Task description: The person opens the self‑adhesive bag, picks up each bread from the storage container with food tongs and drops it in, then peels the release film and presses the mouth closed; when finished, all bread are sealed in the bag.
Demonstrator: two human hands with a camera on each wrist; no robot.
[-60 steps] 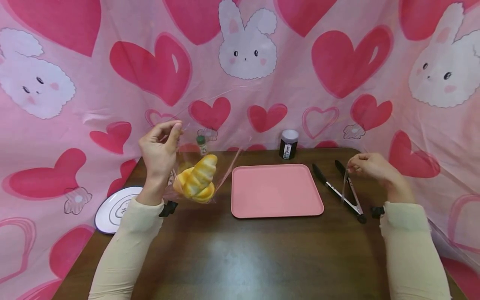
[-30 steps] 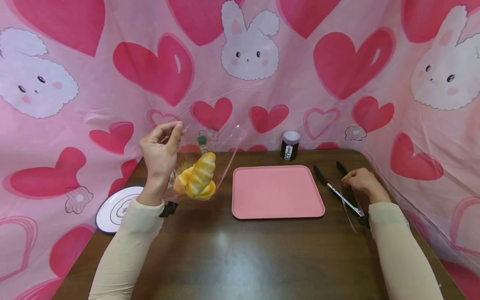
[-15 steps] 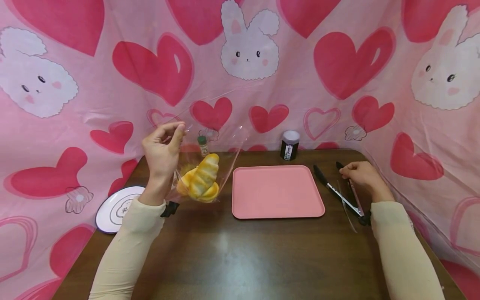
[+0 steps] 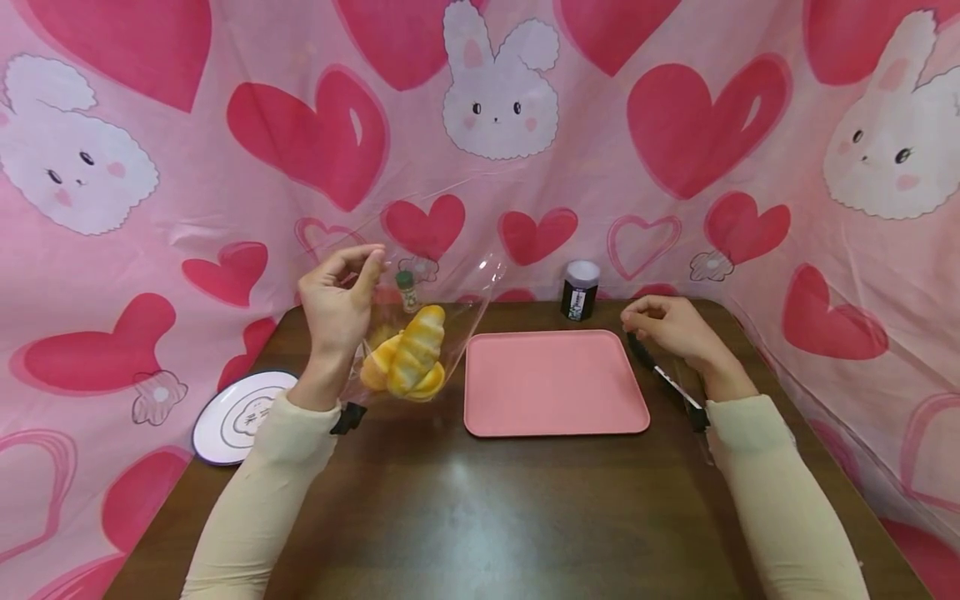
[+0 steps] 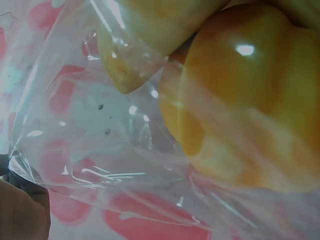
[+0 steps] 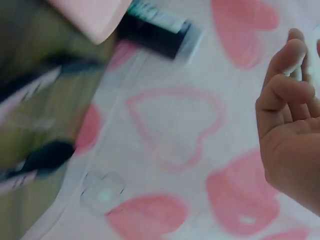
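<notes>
In the head view my left hand (image 4: 337,308) pinches the top of a clear plastic bag (image 4: 476,300) and holds it above the table. Yellow-brown bread rolls (image 4: 416,354) sit low in the bag, one spiral-shaped. Up close in the left wrist view, the rolls (image 5: 250,100) show through the shiny film (image 5: 100,172). My right hand (image 4: 675,329) hovers over the black-handled tongs (image 4: 675,387), its fingers loosely bent. Nothing shows in its fingers in the right wrist view. A thin clear strip (image 4: 707,454) lies beside the tongs, partly hidden by my sleeve.
A pink tray (image 4: 555,383) lies mid-table. Behind it stands a dark jar with a pale lid (image 4: 579,292). A small green-capped bottle (image 4: 407,292) stands behind the bag. At the left is a white plate (image 4: 225,425). Heart-printed cloth surrounds the table.
My right hand lowered the clear strip beside the tongs, let it go, and has since moved up and left toward the tray. My left hand and the bag have shifted slightly right.
</notes>
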